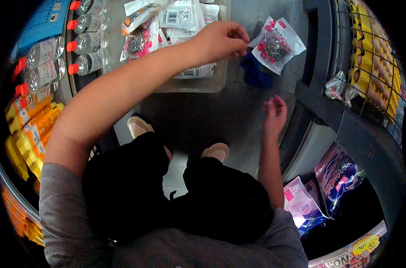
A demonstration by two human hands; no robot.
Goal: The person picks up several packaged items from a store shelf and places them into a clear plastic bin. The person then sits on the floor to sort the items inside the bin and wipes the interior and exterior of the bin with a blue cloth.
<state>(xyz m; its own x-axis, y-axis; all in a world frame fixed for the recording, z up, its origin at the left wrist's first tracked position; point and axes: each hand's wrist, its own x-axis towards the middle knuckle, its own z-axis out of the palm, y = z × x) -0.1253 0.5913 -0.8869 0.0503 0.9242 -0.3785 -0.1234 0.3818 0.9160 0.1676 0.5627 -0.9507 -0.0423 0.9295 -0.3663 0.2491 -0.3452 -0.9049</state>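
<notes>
The person's left hand (220, 41) reaches far out, with thumb and fingertips appearing to pinch the near-left edge of a white plastic packet with pink print and a coiled grey metal scourer inside (276, 47). With so small a hold, on one edge only, the packet could slip or swing loose if the pinch slackens, or snag on the crumpled dark blue object (256, 71) just nearer than it. The packet lies immediately right of the left hand, and farther out than the right hand (275, 110), whose fingers are loosely curled around nothing visible.

Left of the packet, partly behind the forearm, a translucent plastic bin (198, 87) holds similar white packets (176, 17). Farther left are clear bottles with red caps (87, 62), with yellow packages (40, 129) nearer. At far right, yellow trays (372, 58) sit behind black wire mesh; purple packages (301, 207) lie at near right.
</notes>
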